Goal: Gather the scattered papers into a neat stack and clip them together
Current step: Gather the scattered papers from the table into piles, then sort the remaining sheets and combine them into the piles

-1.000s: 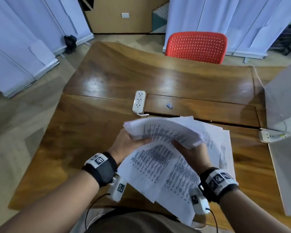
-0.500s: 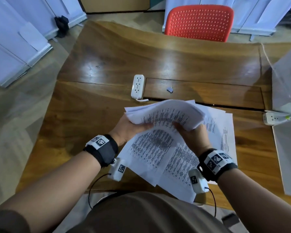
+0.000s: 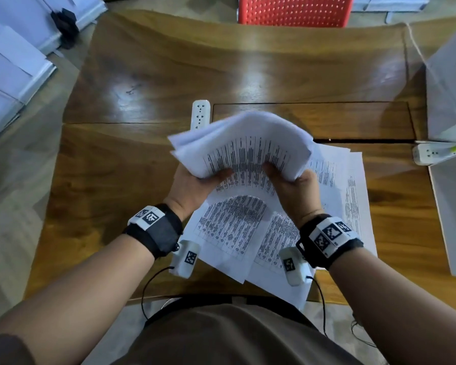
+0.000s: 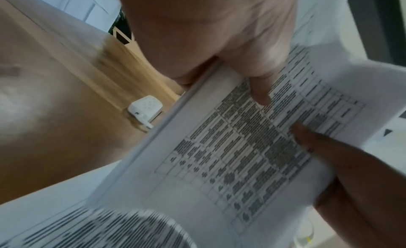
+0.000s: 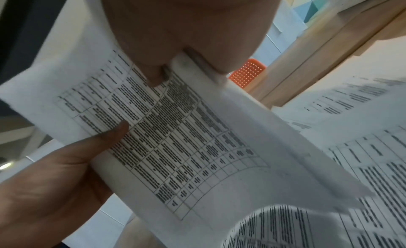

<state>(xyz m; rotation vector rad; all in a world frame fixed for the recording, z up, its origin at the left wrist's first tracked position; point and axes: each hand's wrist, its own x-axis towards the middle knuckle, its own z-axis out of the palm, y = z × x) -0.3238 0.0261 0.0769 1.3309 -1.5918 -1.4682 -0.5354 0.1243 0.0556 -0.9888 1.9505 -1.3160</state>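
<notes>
— What do we see at the left side?

— Our left hand (image 3: 192,187) is curled round the left edge of the bundle of papers (image 3: 244,143), thumb on the printed top sheet and fingers hidden underneath. In the left wrist view the thumb (image 4: 259,88) presses on the printed table, and the bundle's edge runs into the crook of the hand.

— And the bundle itself?

— We hold it above the counter (image 3: 116,193), bowed upward in the middle like an arch, its edges not squared. It spans the gap between our two hands, so each hand has one side. Behind it a white power strip (image 3: 200,114) lies on the counter, partly covered by the bundle's far left corner.

— What lies under it?

— More loose sheets (image 3: 237,233) are spread flat on the counter below our wrists, overlapping at angles, some reaching past the near edge.

— And the right?

— Our right hand (image 3: 296,192) pinches the bundle's right edge in the same way, thumb on top. The right wrist view shows the sheet edges (image 5: 197,60) wedged between thumb and fingers. Further right, a second power strip (image 3: 432,153) sits at the counter's side.
</notes>
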